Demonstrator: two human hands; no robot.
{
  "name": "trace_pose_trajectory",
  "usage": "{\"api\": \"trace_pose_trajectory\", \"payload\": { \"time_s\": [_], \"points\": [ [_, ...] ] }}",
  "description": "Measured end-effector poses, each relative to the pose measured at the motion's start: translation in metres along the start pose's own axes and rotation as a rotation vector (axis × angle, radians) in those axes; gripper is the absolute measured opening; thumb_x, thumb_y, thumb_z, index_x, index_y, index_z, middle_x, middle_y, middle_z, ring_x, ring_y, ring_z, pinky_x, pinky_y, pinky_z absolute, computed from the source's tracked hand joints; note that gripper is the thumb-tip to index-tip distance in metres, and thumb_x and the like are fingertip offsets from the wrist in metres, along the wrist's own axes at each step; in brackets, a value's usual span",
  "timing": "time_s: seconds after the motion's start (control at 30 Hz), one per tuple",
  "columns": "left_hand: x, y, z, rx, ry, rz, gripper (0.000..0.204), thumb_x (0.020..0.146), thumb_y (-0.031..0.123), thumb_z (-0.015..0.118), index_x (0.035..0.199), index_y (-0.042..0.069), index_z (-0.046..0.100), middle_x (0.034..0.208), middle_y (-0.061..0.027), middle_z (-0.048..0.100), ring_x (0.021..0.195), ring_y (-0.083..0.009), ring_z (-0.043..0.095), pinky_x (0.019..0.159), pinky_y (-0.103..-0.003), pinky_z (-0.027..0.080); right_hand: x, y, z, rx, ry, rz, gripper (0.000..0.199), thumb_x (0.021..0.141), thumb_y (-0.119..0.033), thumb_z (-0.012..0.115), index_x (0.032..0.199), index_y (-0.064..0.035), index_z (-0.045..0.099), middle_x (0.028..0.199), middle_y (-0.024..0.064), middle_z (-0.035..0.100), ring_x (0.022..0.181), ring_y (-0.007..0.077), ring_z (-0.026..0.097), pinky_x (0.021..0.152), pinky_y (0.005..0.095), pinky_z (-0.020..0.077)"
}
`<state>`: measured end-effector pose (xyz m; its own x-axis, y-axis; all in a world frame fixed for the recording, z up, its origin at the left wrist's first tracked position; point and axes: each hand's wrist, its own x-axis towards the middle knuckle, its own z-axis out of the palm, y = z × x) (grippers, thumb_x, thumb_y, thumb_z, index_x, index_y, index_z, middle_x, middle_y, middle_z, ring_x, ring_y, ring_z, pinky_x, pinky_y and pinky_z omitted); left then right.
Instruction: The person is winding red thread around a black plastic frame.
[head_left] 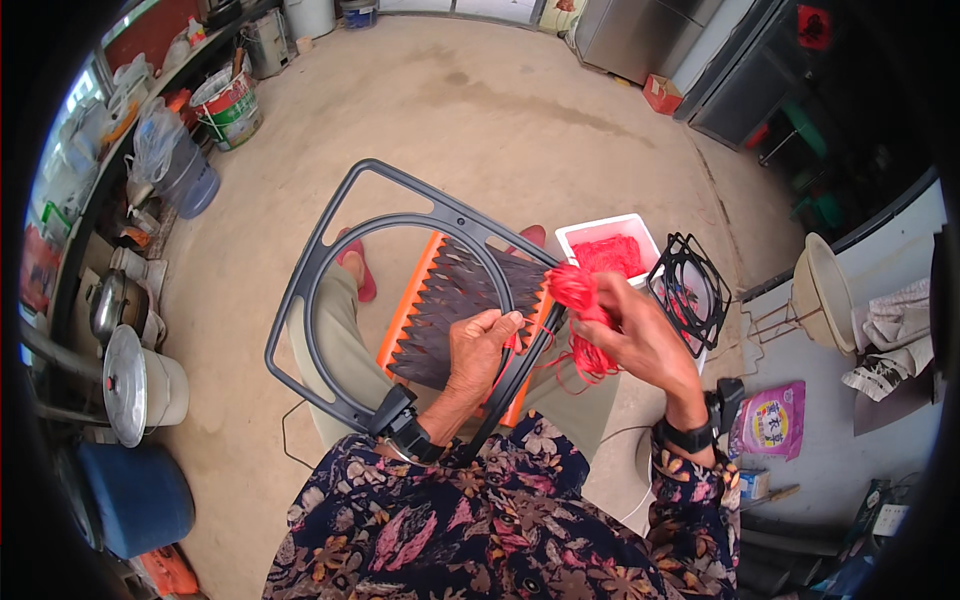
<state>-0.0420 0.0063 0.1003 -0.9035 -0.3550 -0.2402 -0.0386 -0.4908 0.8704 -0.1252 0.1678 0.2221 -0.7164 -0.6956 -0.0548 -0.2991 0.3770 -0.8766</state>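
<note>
Left edge: one lidded pot [160, 390]; below it, one blue tub [140, 495], cut into by the dark rim of the view. Centre: one dark grey frame [460, 222] with a round opening, tilted over my lap, its lower end partly hidden by my left wrist. Beneath: one orange-edged piece [435, 320] with dark, jagged strips, partly covered; its kind is unclear. My left hand [475, 350], at the ring's right side: thumb and forefinger pinching a thin red strand, other fingertips hidden. My right hand [640, 330], right of centre: fingers closed on a bundle of red cord [573, 288], loops dangling; palm unseen. Behind: one white box [600, 224] holding more red cord, lower side covered. Right: black frames [715, 290], overlapping, count uncertain; lower right, one purple bag [773, 420].
</note>
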Motion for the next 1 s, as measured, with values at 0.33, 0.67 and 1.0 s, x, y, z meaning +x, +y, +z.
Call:
{"api": "trace_pose_trajectory", "payload": {
  "time_s": [0.33, 0.67, 1.0],
  "points": [
    [-0.002, -0.005, 0.009, 0.115, 0.061, 0.013, 0.024, 0.087, 0.011, 0.063, 0.066, -0.002, 0.063, 0.058, -0.0029, 0.059, 0.052, -0.0063, 0.049, 0.049, -0.023, 0.038, 0.080, 0.031, 0.075, -1.199, -0.254, -0.036, 0.029, 0.075, -0.007, 0.064, 0.100, 0.0048, 0.056, 0.090, 0.0221, 0.064, 0.089, 0.0357, 0.063, 0.076, 0.0443, 0.0489],
    [0.007, -0.036, 0.005, 0.171, 0.058, 0.045, 0.024, 0.084, 0.011, 0.062, 0.063, -0.001, 0.062, 0.053, -0.0015, 0.056, 0.048, -0.0051, 0.045, 0.045, -0.025, 0.034, 0.084, 0.027, 0.052, -0.791, -0.409, 0.061, 0.036, 0.077, -0.001, 0.052, 0.111, 0.0096, 0.051, 0.095, 0.0284, 0.062, 0.097, 0.0409, 0.060, 0.081, 0.0436, 0.0475],
    [0.005, -0.037, 0.009, 0.321, 0.003, 0.176, 0.027, 0.082, 0.014, 0.064, 0.060, 0.000, 0.061, 0.049, -0.0004, 0.053, 0.046, -0.0056, 0.044, 0.042, -0.026, 0.033, 0.081, 0.085, 0.038, 0.467, -0.424, 0.307, 0.046, 0.078, 0.000, 0.055, 0.123, -0.0008, 0.046, 0.110, 0.0113, 0.059, 0.095, 0.0195, 0.059, 0.083, 0.0295, 0.0502]
  ]
}}
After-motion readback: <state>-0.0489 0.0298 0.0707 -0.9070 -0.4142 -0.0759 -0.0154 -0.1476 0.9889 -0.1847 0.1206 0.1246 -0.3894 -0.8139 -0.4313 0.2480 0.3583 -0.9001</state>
